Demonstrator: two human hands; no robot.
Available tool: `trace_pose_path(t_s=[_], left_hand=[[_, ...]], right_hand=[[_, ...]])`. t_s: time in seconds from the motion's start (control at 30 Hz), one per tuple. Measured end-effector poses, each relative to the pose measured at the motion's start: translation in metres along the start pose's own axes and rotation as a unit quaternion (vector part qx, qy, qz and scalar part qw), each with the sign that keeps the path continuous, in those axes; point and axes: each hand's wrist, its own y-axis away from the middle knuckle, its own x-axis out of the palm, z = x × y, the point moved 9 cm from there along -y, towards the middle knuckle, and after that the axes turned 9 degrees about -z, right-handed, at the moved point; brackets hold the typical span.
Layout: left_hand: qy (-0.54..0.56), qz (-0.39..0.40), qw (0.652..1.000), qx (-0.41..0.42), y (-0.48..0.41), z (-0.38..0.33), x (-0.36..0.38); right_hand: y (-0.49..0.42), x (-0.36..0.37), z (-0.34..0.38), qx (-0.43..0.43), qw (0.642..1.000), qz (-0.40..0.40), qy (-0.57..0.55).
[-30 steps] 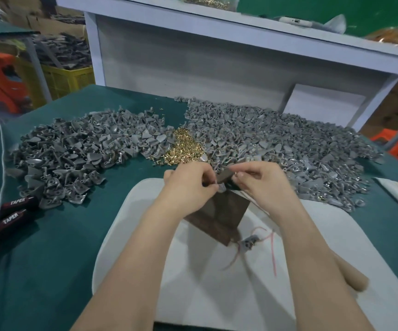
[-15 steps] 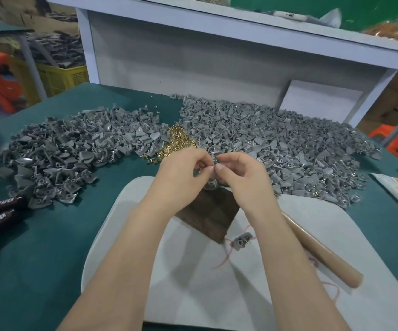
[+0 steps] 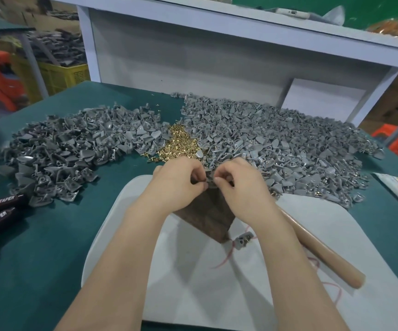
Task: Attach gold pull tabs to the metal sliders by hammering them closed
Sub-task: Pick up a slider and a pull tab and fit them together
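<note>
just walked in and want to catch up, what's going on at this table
A person is working at a green table, both hands meeting over a dark block on a white board. The left hand and right hand pinch a small grey slider between their fingertips. Gold tabs lie heaped between two big piles of sliders. A wooden handle lies on the board to the right, not held, so no hammering is happening at this moment.

Green table [image 3: 38, 247] w/ 2 grey slider heaps [image 3: 277, 144], gold tabs [image 3: 180, 144], white board [image 3: 217, 295], pliers [image 3: 2, 211].
</note>
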Motion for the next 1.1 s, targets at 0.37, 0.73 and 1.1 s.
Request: trace_pose_path(t_s=[0.37, 0.73, 1.1], left_hand=[[-0.013, -0.017, 1.000, 0.019, -0.003, 0.000, 0.002], [-0.063, -0.018, 0.996, 0.061, -0.001, -0.012, -0.001], [-0.035, -0.027, 0.998, 0.037, 0.000, -0.004, -0.002]], right_hand=[[0.000, 0.000, 0.017, -0.013, 0.997, -0.004, 0.074], [-0.009, 0.005, 0.039, -0.032, 0.972, 0.009, 0.231], [-0.002, -0.026, -0.026, 0.110, 0.993, -0.024, 0.029]])
